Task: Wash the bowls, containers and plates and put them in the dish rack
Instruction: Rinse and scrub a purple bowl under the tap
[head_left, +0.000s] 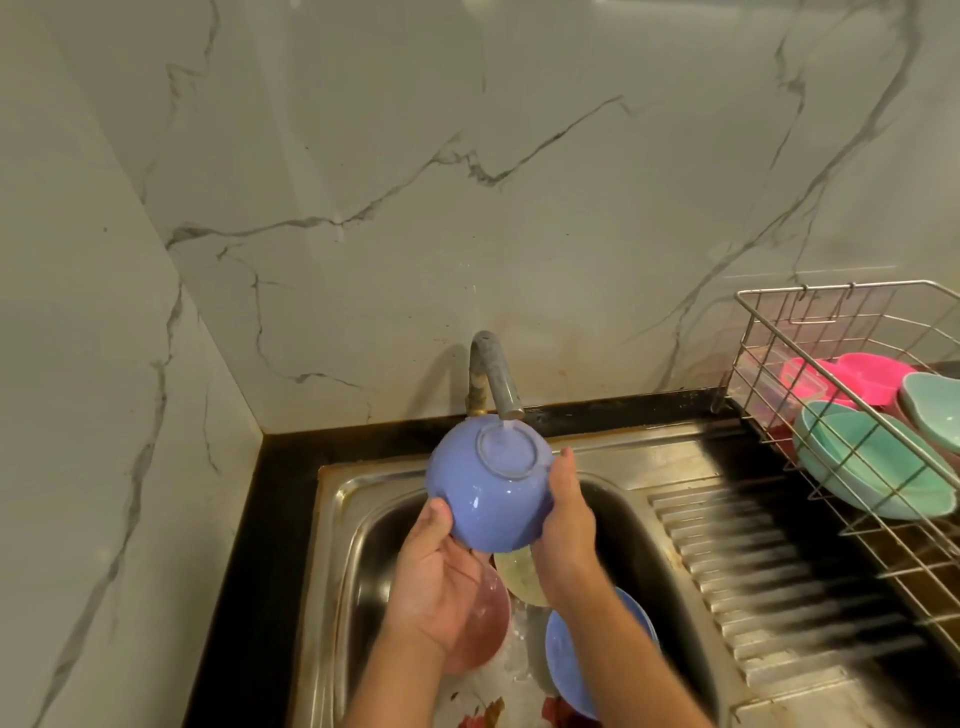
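Both hands are holding a blue bowl (491, 486) upside down over the sink (613, 457), base ring facing up toward the camera. Water from the tap (493, 374) is hitting the bowl's base right under the spout. Left hand (434, 577) is cupping the bowl from below on its left side, thumb pressing against the outer wall, fingers hidden under the rim. Right hand (566, 514) is gripping the bowl's right side, fingers curling around the wall and rim.

In the basin below the hands: a pink bowl (480, 623) sitting partly behind the left hand, a yellowish dish (519, 574) between the wrists, another blue dish (569, 657) lying under the right forearm, and a flowered plate (483, 701) at the bottom edge with suds on it.

Wire dish rack (810, 332) is standing on the drainboard at right, well apart from the hands. It is holding teal plates (872, 462) leaning on edge and pink containers (852, 379) behind them. Marble-look wall (363, 182) is behind the sink.
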